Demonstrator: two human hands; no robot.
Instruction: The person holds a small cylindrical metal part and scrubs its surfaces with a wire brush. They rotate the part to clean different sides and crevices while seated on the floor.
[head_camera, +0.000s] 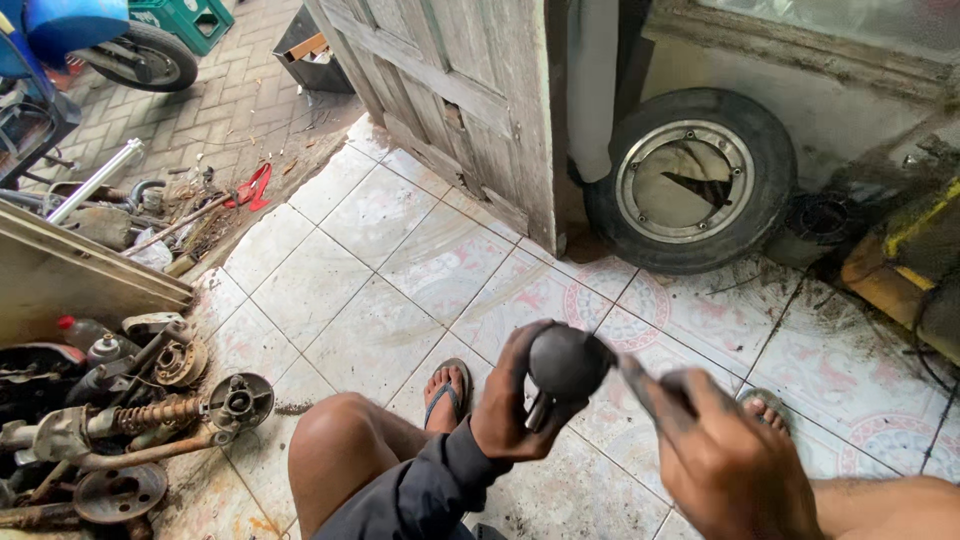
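Left hand (512, 405) grips round part (567, 362); right hand (730, 465) perhaps holds tool (640, 385).

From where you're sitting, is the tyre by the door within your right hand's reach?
Probably not. The right hand holds a thin tool near the lap, and the tyre lies beyond the feet, across open tiled floor.

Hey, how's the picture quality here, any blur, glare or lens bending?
Head view: soft daylight, no harsh glare; the right hand and its thin tool smear with motion blur; the left hand and dark round part are sharper; the wooden door leans from wide-angle distortion.
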